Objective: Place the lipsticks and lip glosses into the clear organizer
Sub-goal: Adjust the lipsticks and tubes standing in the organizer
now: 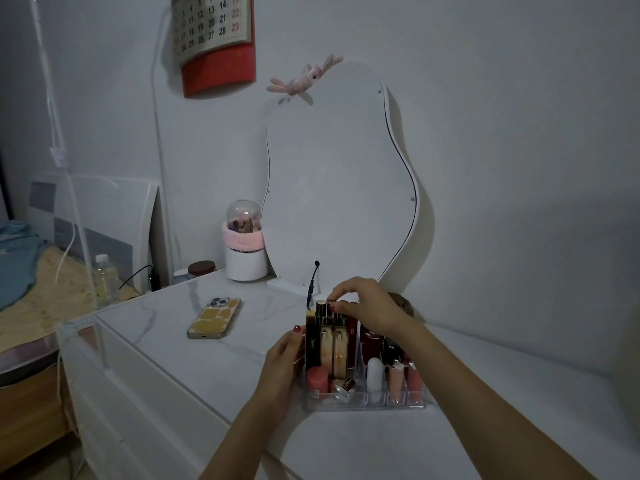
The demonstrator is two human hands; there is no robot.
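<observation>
The clear organizer (360, 402) stands on the white marble-look table, filled with several lipsticks and lip glosses. Tall gold-and-black tubes (327, 344) stand upright in its left rear part. A pink lipstick (317, 378), a white tube (375, 374) and pink glosses (396, 379) stand in the front slots, dark red ones behind. My right hand (367, 306) hovers over the rear row, its fingertips pinching the top of a gold-capped lipstick (337, 327). My left hand (282, 362) presses against the organizer's left side, thumb up by the black tube.
A phone (214, 317) lies face down on the table to the left. A wavy mirror (341, 181) leans at the back, with a domed brush holder (243, 249) beside it. The table's left edge drops toward a bed; a bottle (104, 278) stands there.
</observation>
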